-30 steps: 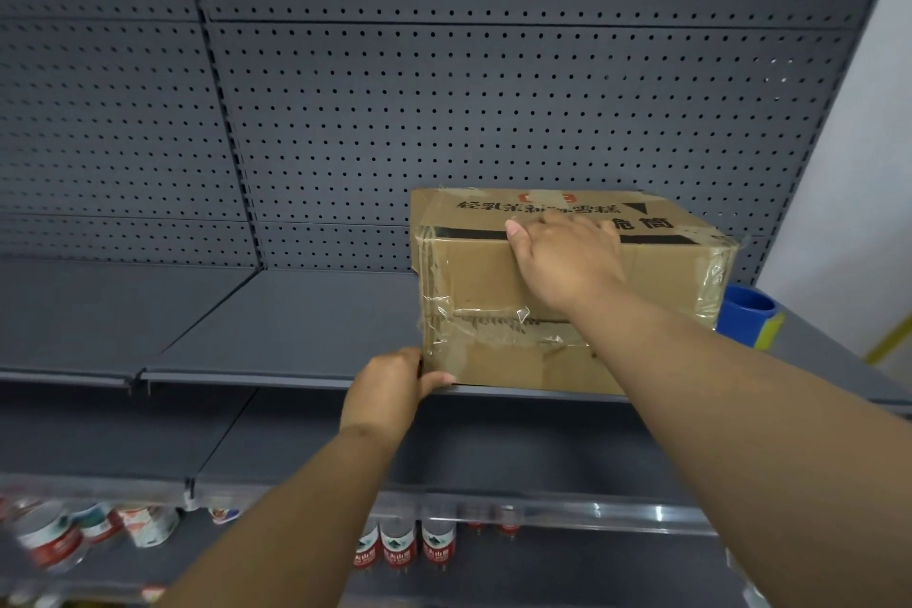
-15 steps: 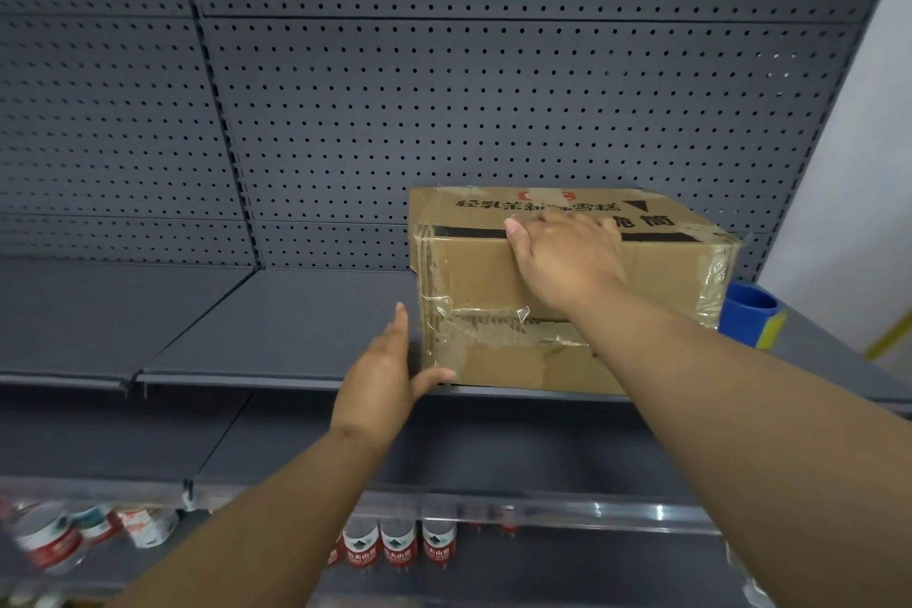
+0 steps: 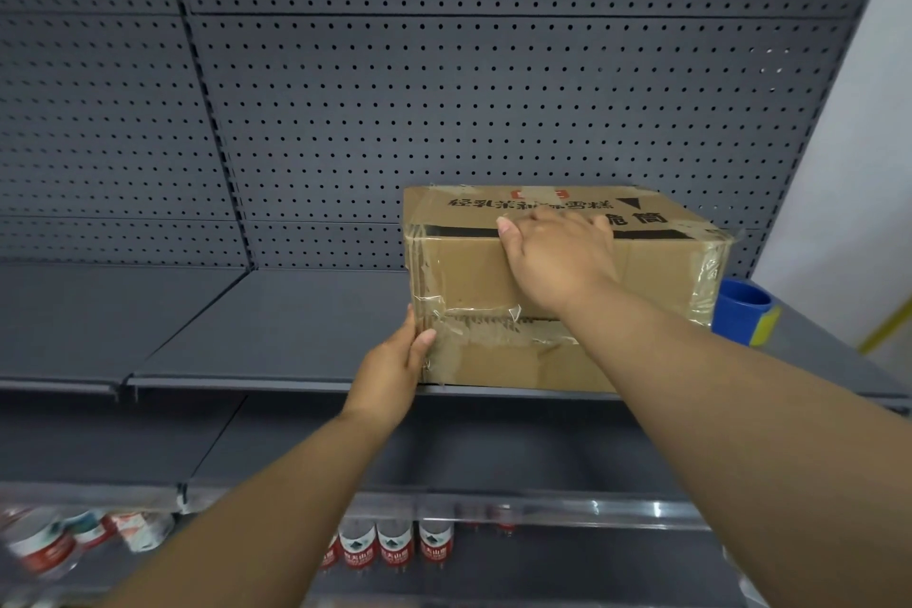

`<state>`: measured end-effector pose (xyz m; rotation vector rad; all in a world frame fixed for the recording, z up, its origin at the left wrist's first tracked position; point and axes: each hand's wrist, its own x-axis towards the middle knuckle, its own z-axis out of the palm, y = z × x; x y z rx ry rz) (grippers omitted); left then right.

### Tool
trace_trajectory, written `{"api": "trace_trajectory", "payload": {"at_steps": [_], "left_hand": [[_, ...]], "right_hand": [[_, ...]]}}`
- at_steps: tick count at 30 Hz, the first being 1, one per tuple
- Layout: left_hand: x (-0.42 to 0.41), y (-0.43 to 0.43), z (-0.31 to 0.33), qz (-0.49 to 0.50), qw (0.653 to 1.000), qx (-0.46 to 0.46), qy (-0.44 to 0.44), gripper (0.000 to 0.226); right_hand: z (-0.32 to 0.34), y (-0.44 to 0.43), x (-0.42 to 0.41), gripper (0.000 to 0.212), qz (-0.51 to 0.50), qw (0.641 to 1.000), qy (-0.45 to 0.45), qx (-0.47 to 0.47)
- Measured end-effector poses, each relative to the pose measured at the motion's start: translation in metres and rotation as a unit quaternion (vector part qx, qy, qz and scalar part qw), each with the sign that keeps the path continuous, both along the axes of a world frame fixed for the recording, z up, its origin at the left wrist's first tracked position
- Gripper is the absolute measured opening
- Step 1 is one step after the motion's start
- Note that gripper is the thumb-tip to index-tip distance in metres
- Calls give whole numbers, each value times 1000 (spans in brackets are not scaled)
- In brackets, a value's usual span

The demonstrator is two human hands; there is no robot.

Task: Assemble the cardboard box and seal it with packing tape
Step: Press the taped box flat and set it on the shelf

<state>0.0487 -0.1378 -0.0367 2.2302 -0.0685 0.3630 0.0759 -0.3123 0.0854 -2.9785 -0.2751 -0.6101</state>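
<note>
The box [image 3: 469, 277] sat shut at the front of the shelf [image 3: 296, 336], with tape already on its edges. Your right hand [image 3: 557, 257] lay flat on top. Your left hand [image 3: 390, 370] pressed the near left corner, fingers straight. I think only smoothing was left.

Box: cardboard box [image 3: 469, 272], brown, flaps closed, upright, black print on top.
Tape: clear packing tape [image 3: 493, 315], wrinkled across front face and corners.
Position: beneath right hand [image 3: 557, 257]; near-left corner touching left hand [image 3: 395, 360].
</note>
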Motion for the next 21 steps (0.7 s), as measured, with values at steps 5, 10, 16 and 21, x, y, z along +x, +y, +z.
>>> {"api": "trace_trajectory", "payload": {"at_steps": [5, 10, 16, 21], "left_hand": [[4, 11, 8, -71, 977, 181, 86, 103], [6, 6, 1, 0, 951, 302, 61, 107], [5, 10, 1, -8, 937, 344, 60, 100], [1, 8, 9, -9, 924, 379, 50, 102]], "right_hand": [[1, 0, -1, 60, -2, 1000, 0, 0], [0, 0, -2, 60, 3, 1000, -3, 2], [0, 0, 0, 60, 3, 1000, -2, -4], [1, -1, -1, 60, 1, 1000, 3, -4]]}}
